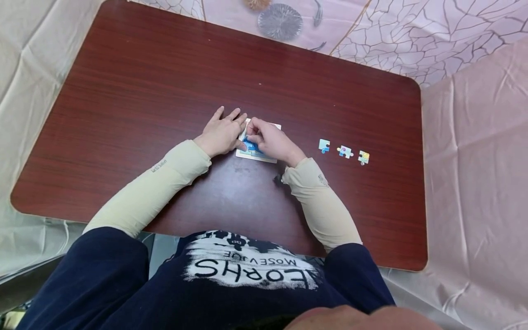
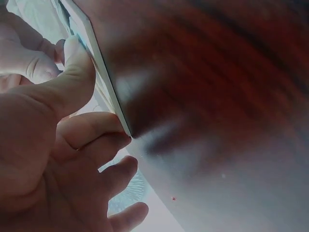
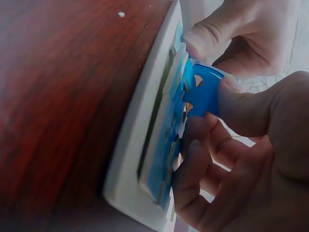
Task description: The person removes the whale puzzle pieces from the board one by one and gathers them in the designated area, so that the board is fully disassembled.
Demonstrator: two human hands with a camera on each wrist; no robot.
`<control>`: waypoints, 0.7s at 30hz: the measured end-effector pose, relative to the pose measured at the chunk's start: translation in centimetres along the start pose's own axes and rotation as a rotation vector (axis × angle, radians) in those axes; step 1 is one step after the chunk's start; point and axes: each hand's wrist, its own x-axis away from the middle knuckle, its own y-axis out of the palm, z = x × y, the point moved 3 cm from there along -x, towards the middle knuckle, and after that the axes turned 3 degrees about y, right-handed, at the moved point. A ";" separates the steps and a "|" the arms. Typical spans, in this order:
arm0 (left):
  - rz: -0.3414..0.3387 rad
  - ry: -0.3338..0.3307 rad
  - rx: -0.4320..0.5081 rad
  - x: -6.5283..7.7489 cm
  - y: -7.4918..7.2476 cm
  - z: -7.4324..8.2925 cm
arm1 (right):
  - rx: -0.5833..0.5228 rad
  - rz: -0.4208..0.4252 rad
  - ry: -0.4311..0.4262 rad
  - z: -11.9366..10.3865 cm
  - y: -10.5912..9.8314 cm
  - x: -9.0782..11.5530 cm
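A white-framed jigsaw tray (image 1: 248,157) lies on the table under both hands. My left hand (image 1: 222,134) lies across its left side with fingers spread. In the right wrist view, the left thumb (image 3: 199,42) presses on the edge of the assembled pieces. My right hand (image 1: 275,141) pinches a blue puzzle piece (image 3: 206,92) between thumb and fingers. That piece stands tilted up from the blue pieces (image 3: 161,159) lying in the tray. From the head view, the right hand covers much of the picture.
To the right of the tray lie three loose puzzle pieces in a row: a light blue one (image 1: 324,145), a multicoloured one (image 1: 345,151) and a yellowish one (image 1: 364,157). The reddish-brown table (image 1: 165,82) has rounded corners, with pale patterned cloth (image 1: 453,41) hanging around it.
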 end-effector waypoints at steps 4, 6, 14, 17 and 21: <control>0.007 -0.006 -0.004 0.0 0.0 0.0 | -0.002 0.035 -0.001 0.1 0.0 0.3; 0.021 -0.001 -0.015 0.0 0.1 -0.1 | 0.021 0.064 0.005 -0.1 0.1 0.5; 0.036 -0.001 -0.013 -0.1 0.0 -0.1 | -0.082 0.131 0.037 0.4 0.2 0.5; 0.023 0.000 0.000 -0.1 0.1 -0.1 | -0.129 0.139 0.051 0.6 0.2 0.5; 0.016 0.001 0.011 -0.1 0.1 -0.1 | -0.143 0.154 0.062 0.8 0.2 0.6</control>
